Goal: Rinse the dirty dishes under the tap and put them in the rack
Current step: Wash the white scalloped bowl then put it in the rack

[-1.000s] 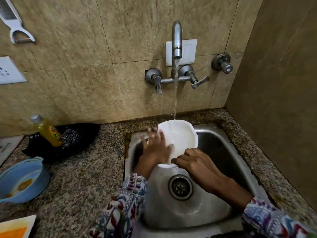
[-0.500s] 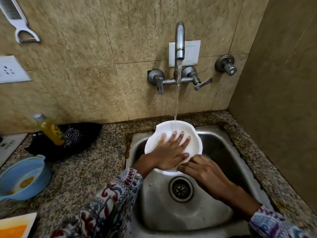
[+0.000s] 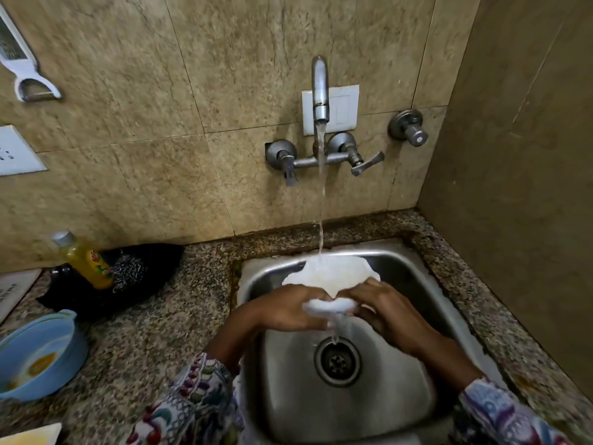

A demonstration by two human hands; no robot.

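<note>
The left hand (image 3: pixel 288 311) has slid off the plate's (image 3: pixel 330 276) face to its near rim, and the plate now tips flatter. Both hands grip that rim, the right hand (image 3: pixel 385 308) opposite, low centre over the sink (image 3: pixel 417 284). Tap (image 3: pixel 320 91) water strikes it; the blurred edge seems to drip.

I am seeing two bare hands, with nothing showing on their backs or wrists. The left hand (image 3: pixel 288 311) is coming out of a loose sleeve (image 3: pixel 195 409) printed in white, maroon, teal and purple swirls. The right hand (image 3: pixel 385 308) is wearing the same printed sleeve (image 3: pixel 500 415), looking bluer and blurred at the frame edge.
</note>
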